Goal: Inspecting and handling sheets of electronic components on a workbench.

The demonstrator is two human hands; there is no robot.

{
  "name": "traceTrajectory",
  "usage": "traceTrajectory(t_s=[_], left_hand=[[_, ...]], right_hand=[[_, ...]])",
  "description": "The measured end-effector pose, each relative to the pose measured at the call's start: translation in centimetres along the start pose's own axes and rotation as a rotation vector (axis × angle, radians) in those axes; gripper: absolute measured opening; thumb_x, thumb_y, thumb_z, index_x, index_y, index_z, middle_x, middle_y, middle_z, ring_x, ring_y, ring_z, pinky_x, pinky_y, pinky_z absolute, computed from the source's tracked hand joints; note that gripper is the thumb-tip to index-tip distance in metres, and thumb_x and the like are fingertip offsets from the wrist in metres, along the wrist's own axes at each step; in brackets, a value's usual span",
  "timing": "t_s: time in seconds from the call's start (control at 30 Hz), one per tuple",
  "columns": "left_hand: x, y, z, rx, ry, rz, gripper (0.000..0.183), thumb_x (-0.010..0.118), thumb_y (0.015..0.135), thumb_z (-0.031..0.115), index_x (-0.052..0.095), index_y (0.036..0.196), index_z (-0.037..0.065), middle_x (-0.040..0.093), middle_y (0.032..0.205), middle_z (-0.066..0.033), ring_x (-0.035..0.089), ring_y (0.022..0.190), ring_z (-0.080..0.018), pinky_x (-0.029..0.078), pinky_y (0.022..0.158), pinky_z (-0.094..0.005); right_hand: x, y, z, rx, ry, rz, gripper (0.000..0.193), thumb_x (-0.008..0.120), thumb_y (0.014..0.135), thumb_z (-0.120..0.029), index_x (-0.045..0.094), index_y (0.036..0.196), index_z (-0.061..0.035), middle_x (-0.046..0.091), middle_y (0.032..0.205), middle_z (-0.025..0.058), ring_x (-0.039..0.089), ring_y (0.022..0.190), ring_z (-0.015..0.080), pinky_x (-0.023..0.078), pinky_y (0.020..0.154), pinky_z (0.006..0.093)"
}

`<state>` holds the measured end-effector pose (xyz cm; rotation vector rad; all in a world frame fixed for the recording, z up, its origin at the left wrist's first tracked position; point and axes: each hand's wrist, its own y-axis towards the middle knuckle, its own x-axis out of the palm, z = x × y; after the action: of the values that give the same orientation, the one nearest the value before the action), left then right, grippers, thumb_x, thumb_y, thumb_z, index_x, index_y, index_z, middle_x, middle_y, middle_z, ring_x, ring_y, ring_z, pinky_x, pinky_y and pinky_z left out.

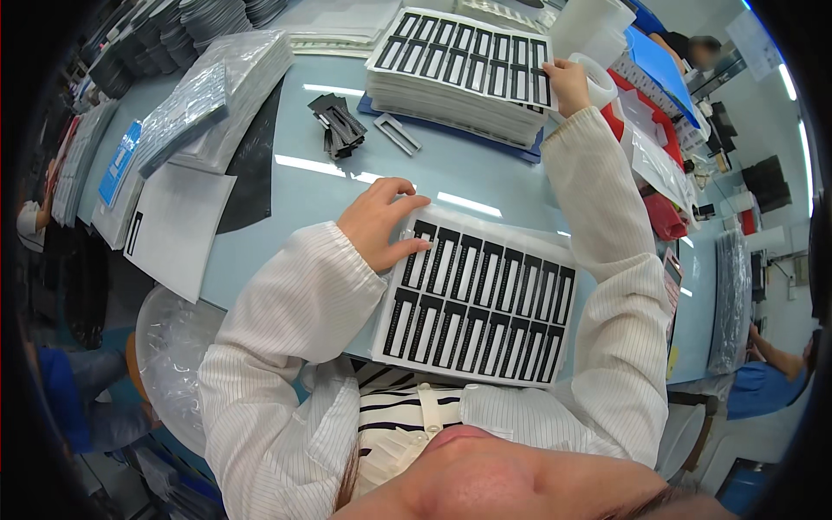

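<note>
In front of me lies a white sheet (478, 305) carrying two rows of black rectangular frames with pale centres. My left hand (381, 224) is at its far left corner, thumb resting on the edge and fingers spread. Farther away, a thick stack of similar sheets (451, 111) sits on a blue board (529, 154). At the right edge of that stack, the fingers of my right hand (569, 85) are pinched on the top sheet (466, 59). Left of the stack are a small heap of dark strips (338, 127) and a single grey frame (398, 135).
Plastic-wrapped packs (234, 95) and stacked dark pieces (208, 19) occupy the far left. One white sheet (178, 227) overhangs the table's left edge. White rolls (594, 30) and a red bin (663, 130) stand at right. Other people are nearby on both sides.
</note>
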<state>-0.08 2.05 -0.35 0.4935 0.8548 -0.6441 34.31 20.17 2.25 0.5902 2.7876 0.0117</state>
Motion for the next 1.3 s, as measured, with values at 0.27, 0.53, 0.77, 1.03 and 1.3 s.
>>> traceTrajectory(t_s=[0.27, 0.53, 0.77, 1.03, 1.3], left_hand=[[0.1, 0.0, 0.2, -0.014, -0.015, -0.010, 0.047, 0.070, 0.074, 0.027, 0.056, 0.112, 0.004, 0.047, 0.114, -0.0152, 0.044, 0.112, -0.0282, 0.039, 0.094, -0.0361], [0.5, -0.5, 0.0, -0.012, -0.025, 0.091, 0.045, 0.073, 0.070, 0.023, 0.058, 0.108, 0.005, 0.048, 0.113, -0.0132, 0.044, 0.111, -0.0272, 0.040, 0.093, -0.0363], [0.7, -0.2, 0.2, 0.102, -0.133, 0.147, 0.037, 0.076, 0.061, 0.013, 0.060, 0.094, 0.004, 0.053, 0.099, -0.0110, 0.050, 0.097, -0.0265, 0.043, 0.085, -0.0348], [1.2, -0.3, 0.2, 0.023, -0.184, 0.204, 0.048, 0.076, 0.062, 0.012, 0.058, 0.105, 0.003, 0.055, 0.098, -0.0102, 0.056, 0.089, -0.0241, 0.048, 0.077, -0.0316], [1.1, -0.8, 0.4, 0.036, -0.124, 0.204, 0.044, 0.075, 0.063, 0.013, 0.059, 0.103, 0.003, 0.056, 0.095, -0.0106, 0.056, 0.088, -0.0247, 0.048, 0.077, -0.0318]], right_hand=[[0.2, -0.5, 0.3, -0.122, -0.227, 0.184, 0.032, 0.062, 0.080, -0.016, 0.059, 0.102, 0.0067, 0.064, 0.092, 0.0135, 0.061, 0.076, 0.0197, 0.048, 0.067, 0.0294], [0.2, -9.1, -4.3, -0.750, -0.306, 0.257, 0.033, 0.067, 0.074, -0.016, 0.056, 0.100, 0.0012, 0.056, 0.099, 0.0129, 0.056, 0.077, 0.0196, 0.045, 0.069, 0.0290], [3.4, -23.9, -3.0, -0.664, -0.361, -0.580, 0.029, 0.058, 0.072, 0.000, 0.055, 0.100, -0.0029, 0.055, 0.094, 0.0109, 0.057, 0.080, 0.0240, 0.047, 0.068, 0.0306], [5.4, -26.0, -0.2, -0.794, -0.416, -0.455, 0.027, 0.055, 0.072, 0.004, 0.056, 0.098, 0.0026, 0.053, 0.101, 0.0144, 0.055, 0.087, 0.0288, 0.047, 0.072, 0.0343], [5.8, -26.2, 0.0, -0.794, -0.419, -0.406, 0.023, 0.056, 0.072, 0.005, 0.058, 0.095, 0.0037, 0.054, 0.100, 0.0138, 0.055, 0.087, 0.0276, 0.047, 0.073, 0.0343]])
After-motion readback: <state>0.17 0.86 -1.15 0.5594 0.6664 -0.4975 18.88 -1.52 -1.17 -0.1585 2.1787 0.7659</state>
